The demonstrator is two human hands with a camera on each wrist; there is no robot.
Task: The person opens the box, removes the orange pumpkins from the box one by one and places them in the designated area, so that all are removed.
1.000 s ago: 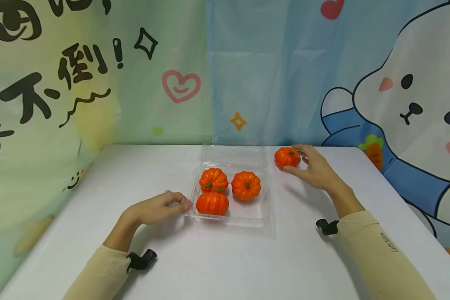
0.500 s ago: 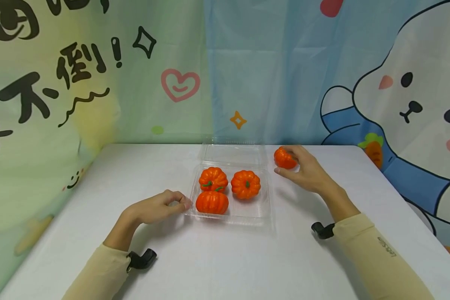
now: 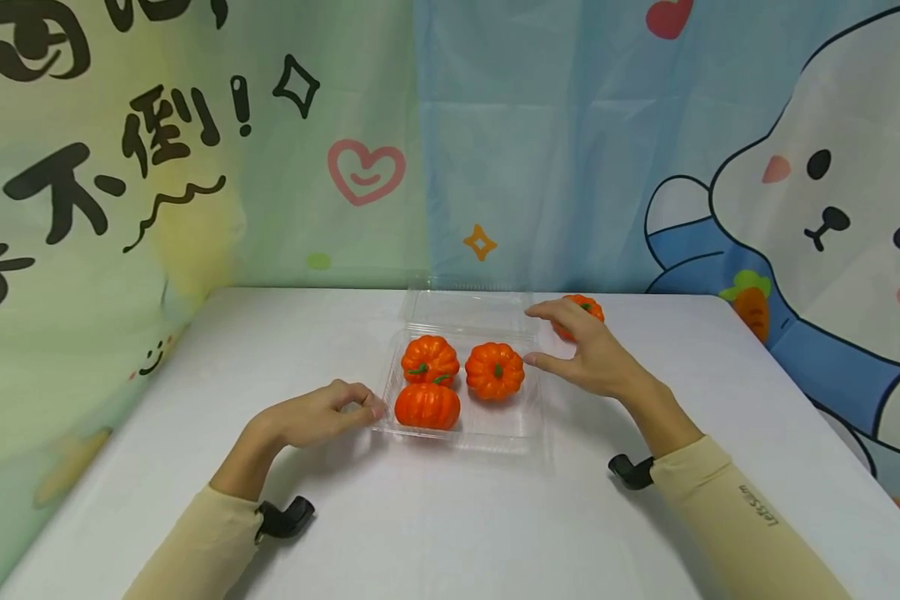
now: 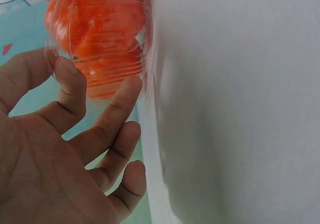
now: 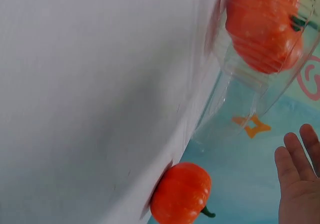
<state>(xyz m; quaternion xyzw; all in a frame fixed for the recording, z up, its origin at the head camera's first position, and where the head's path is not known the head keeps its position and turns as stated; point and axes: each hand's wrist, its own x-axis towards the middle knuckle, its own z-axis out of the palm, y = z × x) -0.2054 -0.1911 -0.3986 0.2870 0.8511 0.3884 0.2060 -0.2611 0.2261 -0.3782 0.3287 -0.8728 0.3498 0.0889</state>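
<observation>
clear box (image 3: 498, 423) on the tabletop (image 3: 450, 517): judged light, thin-walled, slippery and easily dented; best taken by the rim. left hand (image 3: 311, 417) pinches its near left edge; right hand (image 3: 588, 354), spread wide and holding nothing, is at its right side.

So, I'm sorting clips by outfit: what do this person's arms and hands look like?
The left sleeve and right sleeve are plain beige, reaching the wrists; small dark lettering marks the right one. A black, bent device sits at each cuff. The left hand and right hand wear no gloves.
</observation>
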